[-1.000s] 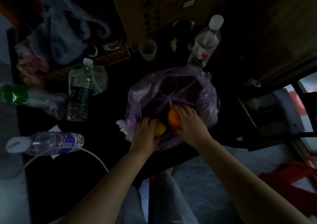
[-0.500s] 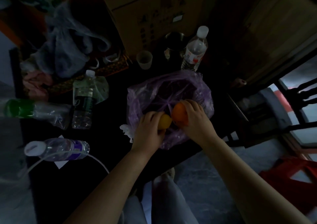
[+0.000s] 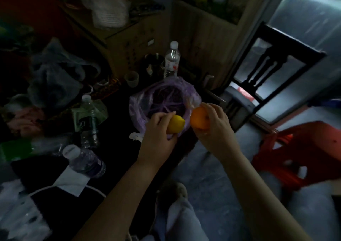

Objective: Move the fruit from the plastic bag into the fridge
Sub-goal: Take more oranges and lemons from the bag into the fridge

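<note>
A purple plastic bag [image 3: 147, 102] stands open on the dark table, its inside too dark to read. My left hand [image 3: 158, 130] grips a yellow lemon [image 3: 176, 124] just over the bag's near rim. My right hand [image 3: 215, 128] holds an orange [image 3: 199, 117] beside the bag's right edge, clear of the plastic. Both fruits are lifted above the table. No fridge is in view.
Water bottles stand behind the bag [image 3: 172, 59] and lie to the left [image 3: 88, 118], [image 3: 83, 161]. A small cup [image 3: 132, 78], a cardboard box [image 3: 129, 37] and a grey bag [image 3: 55, 74] crowd the table. A dark chair [image 3: 273, 69] and a red stool [image 3: 302, 154] stand on the right.
Both hands have risen out of the bag, the left with the lemon and the right with the orange moving rightward. The camera has tilted up and to the right.
</note>
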The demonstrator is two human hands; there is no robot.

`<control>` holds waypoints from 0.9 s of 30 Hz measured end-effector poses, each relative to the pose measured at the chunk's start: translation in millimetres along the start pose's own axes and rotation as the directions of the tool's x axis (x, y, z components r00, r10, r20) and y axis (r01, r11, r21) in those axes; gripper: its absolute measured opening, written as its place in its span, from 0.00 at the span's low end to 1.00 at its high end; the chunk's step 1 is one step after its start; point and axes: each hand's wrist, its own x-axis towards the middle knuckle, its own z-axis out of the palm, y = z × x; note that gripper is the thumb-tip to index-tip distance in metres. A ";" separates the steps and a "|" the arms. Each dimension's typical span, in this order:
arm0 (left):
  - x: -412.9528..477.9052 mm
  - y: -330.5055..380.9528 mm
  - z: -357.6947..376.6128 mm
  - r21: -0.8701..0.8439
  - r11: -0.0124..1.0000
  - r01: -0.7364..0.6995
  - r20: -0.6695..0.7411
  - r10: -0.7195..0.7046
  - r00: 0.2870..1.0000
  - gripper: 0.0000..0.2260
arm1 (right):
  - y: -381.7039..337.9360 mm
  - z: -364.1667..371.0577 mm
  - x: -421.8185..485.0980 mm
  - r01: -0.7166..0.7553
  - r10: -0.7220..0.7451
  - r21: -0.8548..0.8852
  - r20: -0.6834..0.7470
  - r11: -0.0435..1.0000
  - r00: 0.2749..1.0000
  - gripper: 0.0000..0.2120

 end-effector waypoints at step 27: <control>-224.3 240.6 9.8 -0.350 0.758 -0.551 0.336 0.651 0.681 0.27 | -64.9 -188.4 -412.1 -0.499 0.361 -0.126 -0.542 0.858 0.759 0.38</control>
